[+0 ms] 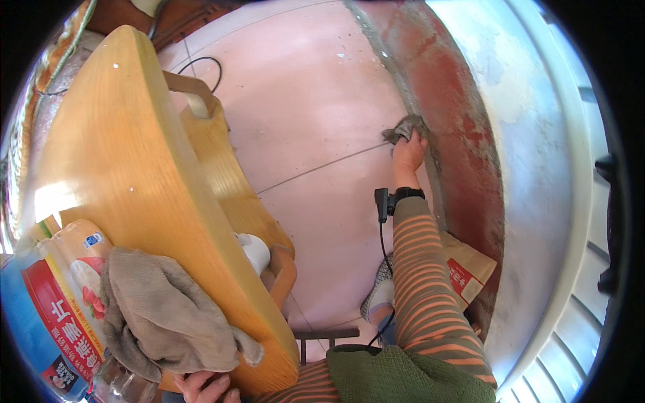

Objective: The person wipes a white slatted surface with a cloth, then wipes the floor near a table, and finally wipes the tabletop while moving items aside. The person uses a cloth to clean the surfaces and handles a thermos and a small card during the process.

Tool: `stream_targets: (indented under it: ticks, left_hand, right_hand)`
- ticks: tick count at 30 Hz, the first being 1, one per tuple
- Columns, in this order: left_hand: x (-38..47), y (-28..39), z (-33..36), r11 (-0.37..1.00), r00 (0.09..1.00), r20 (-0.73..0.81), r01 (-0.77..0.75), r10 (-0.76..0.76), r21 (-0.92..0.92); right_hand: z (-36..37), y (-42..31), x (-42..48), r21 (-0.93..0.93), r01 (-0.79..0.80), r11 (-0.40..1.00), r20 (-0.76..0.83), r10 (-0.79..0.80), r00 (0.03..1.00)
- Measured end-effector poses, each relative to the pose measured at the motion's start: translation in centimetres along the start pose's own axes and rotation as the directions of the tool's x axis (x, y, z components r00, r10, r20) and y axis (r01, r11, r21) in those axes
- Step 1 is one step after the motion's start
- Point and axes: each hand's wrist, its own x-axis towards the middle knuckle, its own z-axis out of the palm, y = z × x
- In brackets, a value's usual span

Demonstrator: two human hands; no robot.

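My right hand reaches down to the floor and holds a crumpled grey cloth where the tiles meet the wall's red-painted base. A black strap with a small device and cable sits on that wrist. My left hand, partly cut off by the lower rim, is at the near edge of a yellow wooden table; what its fingers grip is unclear. Just above it, a larger grey-brown cloth lies bunched on the table corner, one end close to the edge.
Packaged food and a clear glass jar stand beside the large cloth. Under the table edge are a wooden chair and a white rounded object. A paper bag leans by the wall near my patterned shoe. A black cable loops on the floor.
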Motion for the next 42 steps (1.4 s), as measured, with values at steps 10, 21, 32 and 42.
stream_targets:
  ticks: [10,21,32,42]
  left_hand:
    - [0.1,1.3,0.4,0.988,0.988,-0.031,0.151,-0.149,0.044]
    - [-0.1,0.6,0.1,0.996,0.996,-0.001,0.093,-0.093,-0.015]
    - [0.3,0.6,0.5,0.998,0.998,-0.03,0.053,-0.051,0.045]
    - [-1.1,-0.6,0.3,0.99,0.995,0.017,-0.098,0.096,0.105]
  right_hand:
    - [11.8,-17.5,-13.6,0.351,0.528,0.773,0.268,-0.623,0.735]
    - [3.7,-9.1,-1.8,0.314,0.386,0.868,0.077,-0.428,0.9]
    - [9.2,-13.3,-17.9,0.579,0.469,0.667,0.506,-0.745,0.435]
    - [4.4,-5.2,6.9,0.113,0.25,0.962,-0.101,-0.239,0.966]
